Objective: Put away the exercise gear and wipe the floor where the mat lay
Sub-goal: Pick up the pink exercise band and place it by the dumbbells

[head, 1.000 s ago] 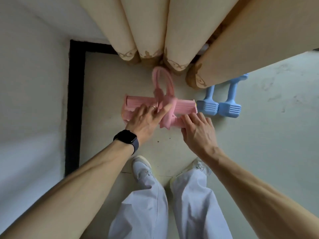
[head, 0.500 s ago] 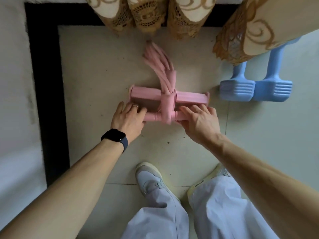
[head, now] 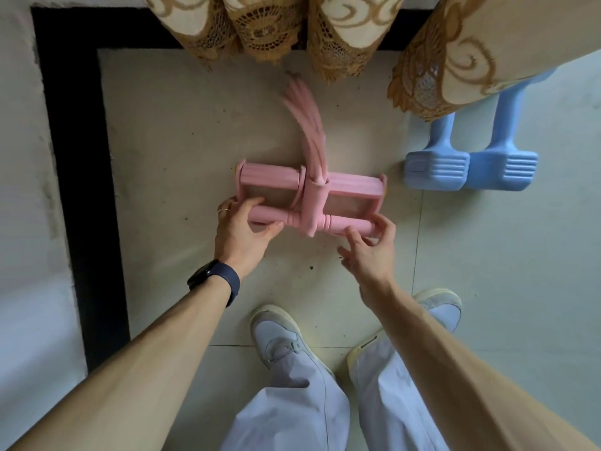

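The pink exerciser lies on the floor near the curtain, long axis left to right, just far of both hands; the left hand grips the near bar's left end; the right hand, fingers spread loose, touches its right end.

I wear a dark blue watch on my left wrist, a thin ring, pale loose trousers and grey cream-soled sneakers.
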Action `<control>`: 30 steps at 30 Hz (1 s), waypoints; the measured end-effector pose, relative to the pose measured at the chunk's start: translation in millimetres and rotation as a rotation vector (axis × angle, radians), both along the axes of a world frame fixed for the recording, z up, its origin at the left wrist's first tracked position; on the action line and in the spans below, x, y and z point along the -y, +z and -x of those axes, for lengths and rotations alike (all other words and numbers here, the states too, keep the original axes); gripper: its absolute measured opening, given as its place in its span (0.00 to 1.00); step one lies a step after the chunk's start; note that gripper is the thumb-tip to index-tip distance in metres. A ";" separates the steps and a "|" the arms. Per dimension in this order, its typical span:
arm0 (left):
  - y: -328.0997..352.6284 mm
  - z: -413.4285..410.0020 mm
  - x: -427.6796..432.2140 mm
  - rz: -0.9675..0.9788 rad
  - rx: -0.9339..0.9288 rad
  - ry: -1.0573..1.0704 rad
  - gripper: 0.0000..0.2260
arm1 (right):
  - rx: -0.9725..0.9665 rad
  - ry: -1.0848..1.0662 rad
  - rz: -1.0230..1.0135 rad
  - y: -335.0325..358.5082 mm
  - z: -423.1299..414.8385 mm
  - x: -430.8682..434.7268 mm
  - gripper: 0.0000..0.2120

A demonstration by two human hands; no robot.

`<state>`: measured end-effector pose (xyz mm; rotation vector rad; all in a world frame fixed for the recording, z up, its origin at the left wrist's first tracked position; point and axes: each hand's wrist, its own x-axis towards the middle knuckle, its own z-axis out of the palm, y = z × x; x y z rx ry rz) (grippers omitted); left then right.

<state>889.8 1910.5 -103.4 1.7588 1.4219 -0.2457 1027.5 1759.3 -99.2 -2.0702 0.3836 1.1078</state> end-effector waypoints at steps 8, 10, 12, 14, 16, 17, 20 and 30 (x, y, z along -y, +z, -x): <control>-12.4 -46.9 -45.0 -0.071 0.057 -0.052 0.20 | 0.141 -0.110 0.012 -9.6 -43.2 -52.9 0.22; -15.3 -64.1 -52.3 -0.058 0.061 -0.047 0.20 | 0.130 -0.100 0.046 -10.4 -63.4 -63.1 0.24; -15.2 -76.4 -54.5 -0.047 0.085 -0.008 0.22 | 0.142 -0.072 0.050 -9.8 -77.4 -67.4 0.24; -14.2 -83.3 -54.6 -0.070 0.104 0.013 0.21 | 0.174 -0.041 0.025 -9.7 -81.5 -66.8 0.23; -14.0 -87.1 -56.2 -0.065 0.108 0.032 0.21 | 0.186 -0.032 0.011 -10.9 -79.7 -63.8 0.23; -13.5 -87.3 -56.6 -0.053 0.101 0.034 0.21 | 0.185 -0.020 0.012 -12.1 -78.5 -61.8 0.22; -8.7 -83.3 -54.8 -0.007 0.055 -0.010 0.22 | 0.150 0.106 0.047 -10.2 -77.2 -59.0 0.26; 37.1 -66.8 -64.7 -0.002 -0.157 -0.214 0.26 | 0.198 0.521 0.077 50.1 -82.7 -24.3 0.30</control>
